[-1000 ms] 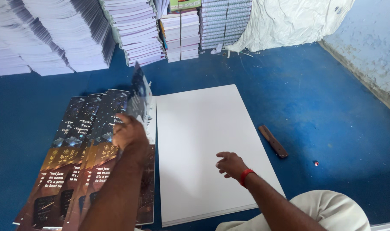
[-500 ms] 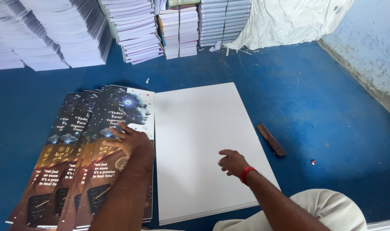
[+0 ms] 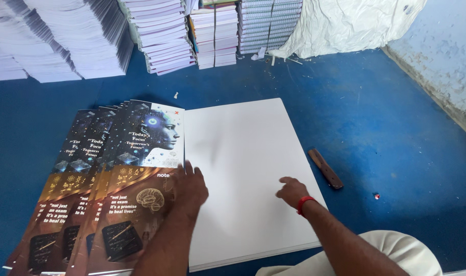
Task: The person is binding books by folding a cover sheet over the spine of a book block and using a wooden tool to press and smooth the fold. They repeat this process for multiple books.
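A fanned pile of dark printed cover sheets (image 3: pixel 115 179) lies on the blue floor at the left, showing a head picture above and a brain picture below. Beside it on the right is a stack of blank white sheets (image 3: pixel 243 153). My left hand (image 3: pixel 188 188) rests flat across the seam between the two piles, fingers spread, holding nothing. My right hand (image 3: pixel 292 192), with a red band at the wrist, rests on the white stack with fingers loosely curled and empty.
Tall stacks of printed paper and notebooks (image 3: pixel 161 30) line the far wall, with a white plastic sheet (image 3: pixel 345 23) at the right. A brown wooden stick (image 3: pixel 325 168) lies on the blue floor (image 3: pixel 396 128) right of the white stack. My knee in pale cloth (image 3: pixel 391 255) is at the bottom.
The top cover sheet, lifted and curling a second ago, now lies flat on the pile. My left hand slid down and right to the seam. My right hand barely moved.
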